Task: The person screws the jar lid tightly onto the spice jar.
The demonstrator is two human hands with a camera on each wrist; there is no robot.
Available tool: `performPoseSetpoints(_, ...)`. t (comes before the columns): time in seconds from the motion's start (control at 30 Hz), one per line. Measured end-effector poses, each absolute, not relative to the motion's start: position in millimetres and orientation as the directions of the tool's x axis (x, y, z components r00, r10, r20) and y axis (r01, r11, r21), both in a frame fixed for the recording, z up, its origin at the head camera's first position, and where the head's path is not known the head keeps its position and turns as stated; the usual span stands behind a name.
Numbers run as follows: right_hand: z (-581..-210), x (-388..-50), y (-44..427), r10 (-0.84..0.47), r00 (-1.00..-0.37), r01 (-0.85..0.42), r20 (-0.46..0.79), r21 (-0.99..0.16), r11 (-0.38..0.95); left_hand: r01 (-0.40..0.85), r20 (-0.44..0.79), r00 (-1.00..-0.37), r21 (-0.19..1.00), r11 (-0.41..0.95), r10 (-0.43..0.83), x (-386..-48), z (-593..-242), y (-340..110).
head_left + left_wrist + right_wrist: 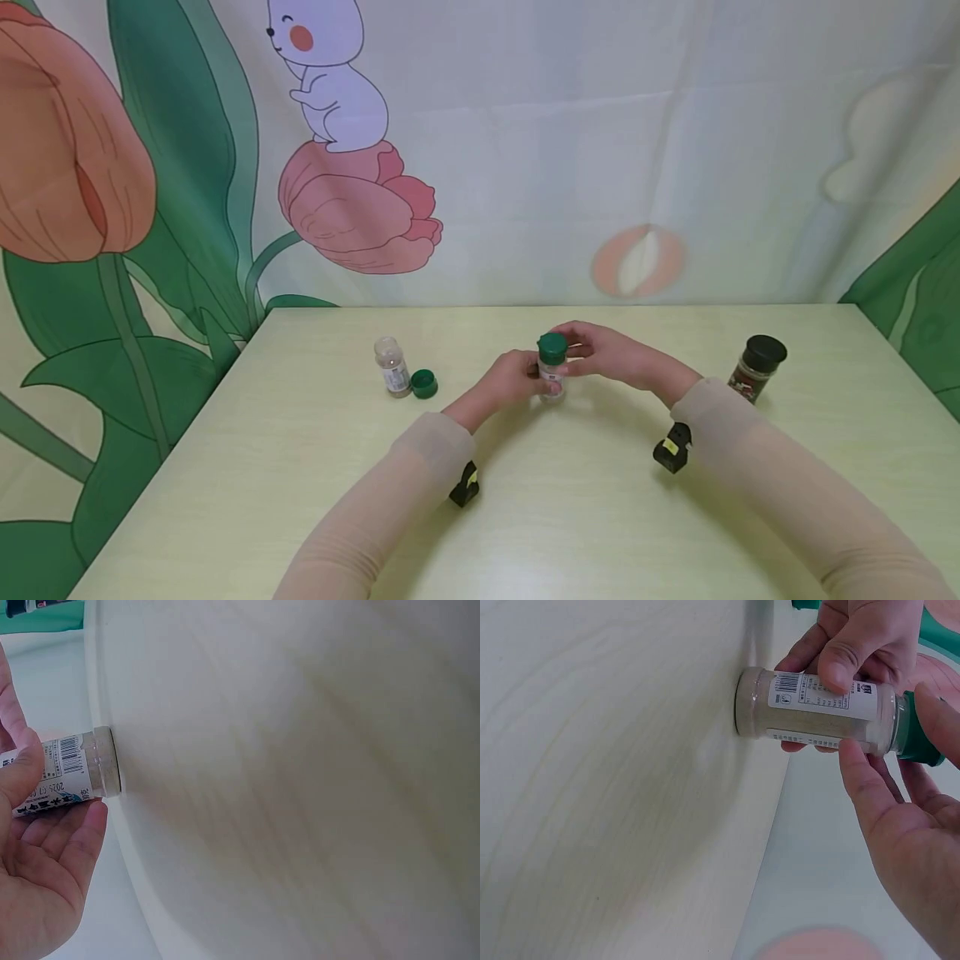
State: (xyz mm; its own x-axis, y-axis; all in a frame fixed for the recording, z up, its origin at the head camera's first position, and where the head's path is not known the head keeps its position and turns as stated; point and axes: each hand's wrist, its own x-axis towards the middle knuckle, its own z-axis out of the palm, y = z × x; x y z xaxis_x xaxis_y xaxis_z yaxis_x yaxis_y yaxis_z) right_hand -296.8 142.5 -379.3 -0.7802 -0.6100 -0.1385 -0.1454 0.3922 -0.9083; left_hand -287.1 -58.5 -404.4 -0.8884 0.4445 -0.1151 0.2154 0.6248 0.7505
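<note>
A clear spice jar [552, 388] with a green cap [552, 347] stands upright near the middle of the table. My left hand [510, 379] grips its body, the thumb across the white label. At the top, my right hand [611, 354] has its fingers and thumb around the cap and neck. Light brown powder shows through the wall of the jar [810, 720] in the right wrist view. In the left wrist view the base of the jar [103, 761] meets the tabletop; its cap is out of that view.
On the left stands an uncapped clear jar [393, 368], a loose green cap [423, 384] beside it. A dark-lidded jar [756, 367] stands at the right, partly behind my right sleeve. A printed curtain [525, 192] hangs behind the table [285, 467].
</note>
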Motion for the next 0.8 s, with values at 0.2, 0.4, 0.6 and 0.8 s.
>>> performPoseSetpoints(0.2,-378.5,-298.6,143.5,-0.616,-0.776,-0.146,-0.134,-0.913,0.382,0.243,-0.095,-0.885,0.741,0.626,0.456,-288.8,-405.9,-58.2)
performPoseSetpoints(0.4,-379.2,-298.5,143.4,-0.610,-0.782,-0.143,-0.129,-0.915,0.376,0.243,-0.093,-0.883,0.748,0.617,0.461,-289.0,-406.8,-58.8)
performPoseSetpoints(0.6,-382.2,-296.1,141.3,-0.588,-0.804,-0.163,-0.095,-0.915,0.370,0.244,-0.092,-0.883,0.748,0.617,0.460,-288.3,-406.2,-58.5)
performPoseSetpoints(0.8,-382.8,-292.3,138.0,-0.558,-0.826,-0.172,-0.079,-0.907,0.384,0.236,-0.094,-0.885,0.754,0.613,0.456,-287.6,-407.6,-58.5)
